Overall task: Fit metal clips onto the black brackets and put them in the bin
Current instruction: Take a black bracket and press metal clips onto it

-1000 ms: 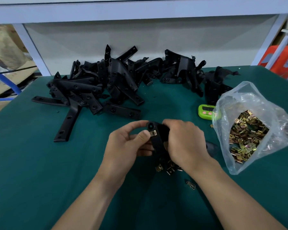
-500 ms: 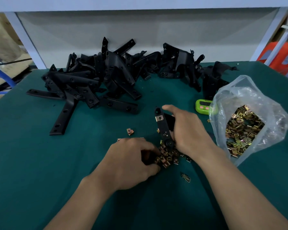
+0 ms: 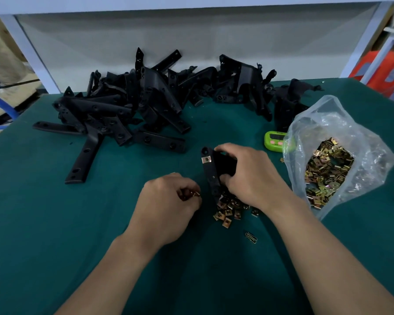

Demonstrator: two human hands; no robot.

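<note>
My right hand (image 3: 250, 176) grips a black bracket (image 3: 210, 173) upright at the table's middle; one metal clip (image 3: 206, 159) sits on the bracket's upper end. My left hand (image 3: 168, 205) is just left of it, fingers curled and pinching a small brass-coloured clip (image 3: 195, 193). A small heap of loose clips (image 3: 229, 209) lies on the green table under and below the bracket. A clear plastic bag (image 3: 341, 123) full of clips lies at the right. No bin is in view.
A big pile of black brackets (image 3: 132, 110) fills the back of the green table (image 3: 43, 212). A green timer (image 3: 273, 141) sits beside the bag. A small dark clip (image 3: 250, 237) lies near my right forearm. A white shelf frame stands behind.
My left hand left the bracket, dropped to the loose clips and lifted one clip off the heap. My right hand kept the bracket, now standing with one clip fitted.
</note>
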